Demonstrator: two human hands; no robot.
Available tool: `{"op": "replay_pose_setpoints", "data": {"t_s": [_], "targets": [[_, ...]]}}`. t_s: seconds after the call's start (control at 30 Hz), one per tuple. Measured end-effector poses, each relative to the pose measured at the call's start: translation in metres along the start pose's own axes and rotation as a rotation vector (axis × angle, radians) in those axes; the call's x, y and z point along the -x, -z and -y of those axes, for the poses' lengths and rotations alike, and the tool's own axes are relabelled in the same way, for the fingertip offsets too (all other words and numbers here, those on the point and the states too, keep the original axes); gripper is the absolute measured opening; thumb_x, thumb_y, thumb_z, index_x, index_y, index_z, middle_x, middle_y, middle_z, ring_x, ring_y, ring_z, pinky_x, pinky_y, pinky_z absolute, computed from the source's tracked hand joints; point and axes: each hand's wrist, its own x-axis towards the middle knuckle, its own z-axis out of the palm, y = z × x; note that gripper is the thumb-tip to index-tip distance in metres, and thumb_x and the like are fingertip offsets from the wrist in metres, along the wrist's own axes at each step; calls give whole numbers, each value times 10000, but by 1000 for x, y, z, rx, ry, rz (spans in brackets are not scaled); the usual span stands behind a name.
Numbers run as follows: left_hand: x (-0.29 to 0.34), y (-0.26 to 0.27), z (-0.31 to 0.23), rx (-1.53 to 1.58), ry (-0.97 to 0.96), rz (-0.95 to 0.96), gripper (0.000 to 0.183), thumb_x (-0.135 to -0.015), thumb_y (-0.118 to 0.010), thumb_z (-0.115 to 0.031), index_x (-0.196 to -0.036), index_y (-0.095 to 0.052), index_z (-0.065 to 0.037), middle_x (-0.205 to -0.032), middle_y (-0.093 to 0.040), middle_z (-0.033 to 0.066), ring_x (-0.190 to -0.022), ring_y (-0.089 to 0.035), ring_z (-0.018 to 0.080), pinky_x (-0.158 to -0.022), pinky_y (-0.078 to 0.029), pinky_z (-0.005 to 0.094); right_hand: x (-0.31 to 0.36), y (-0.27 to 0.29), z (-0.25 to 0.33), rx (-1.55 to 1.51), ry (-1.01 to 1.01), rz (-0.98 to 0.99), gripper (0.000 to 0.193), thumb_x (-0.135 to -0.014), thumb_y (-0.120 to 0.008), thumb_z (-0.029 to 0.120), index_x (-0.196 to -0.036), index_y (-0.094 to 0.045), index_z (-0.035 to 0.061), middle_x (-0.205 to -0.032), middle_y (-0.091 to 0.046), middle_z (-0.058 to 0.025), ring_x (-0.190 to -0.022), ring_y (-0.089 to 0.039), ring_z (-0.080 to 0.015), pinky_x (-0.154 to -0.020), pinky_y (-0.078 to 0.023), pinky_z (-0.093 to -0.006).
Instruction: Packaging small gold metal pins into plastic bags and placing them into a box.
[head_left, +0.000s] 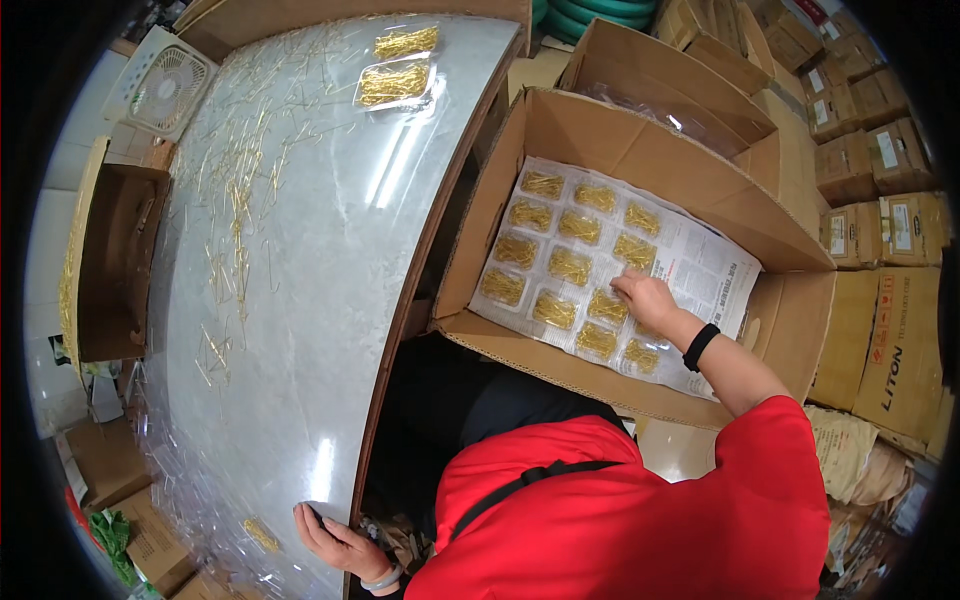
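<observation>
My right hand (pixel 645 298) reaches into an open cardboard box (pixel 640 400), its fingertips pinched at a clear plastic tray (pixel 607 306) of thin gold wire pieces. Several similar filled trays (pixel 570 265) lie in rows around it on a printed paper sheet (pixel 712 270). At the near edge of the grey table (pixel 310 400), my left hand (pixel 335 545) rests with its fingers extended over the edge. By its thumb is a small dark patch that I cannot make out.
Loose gold wire pieces (pixel 240 205) are scattered over the table's left side. Two filled trays (pixel 395 82) stand at its far end. Clear plastic trays (pixel 205 500) pile up near left. A white fan (pixel 168 85) stands far left; stacked cartons (pixel 885 330) line the right.
</observation>
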Motion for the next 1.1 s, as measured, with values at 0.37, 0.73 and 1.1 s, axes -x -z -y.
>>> {"op": "replay_pose_setpoints", "data": {"t_s": [0.37,0.73,1.1], "targets": [[0,0,2,-18,-15,-1,356,-1039,-455,-84,-1340,-572,66,-1371,-568,224,-1262,-539,366,-1076,-412,436,-45,28,-45,119,-224,-275,305,-877,-533,29,-1117,-700,117,-1062,-668,-139,-974,-672,-356,-838,-554,-454],[2,-1,2,-20,-11,-5,359,-1047,-448,-97,-1344,-572,63,-1373,-567,222,-1263,-539,364,-1078,-410,434,-42,15,-40,83,-190,-178,231,-916,-551,89,-1087,-704,121,-1086,-664,-119,-1011,-657,-342,-852,-546,-429],[-1,0,-2,-27,15,6,381,-1040,-430,-129,-1307,-577,99,-1365,-563,246,-1265,-538,394,-1078,-420,466,-51,10,-43,94,-193,-182,228,-929,-534,92,-1103,-681,109,-1093,-645,-137,-994,-656,-364,-838,-548,-446]]}}
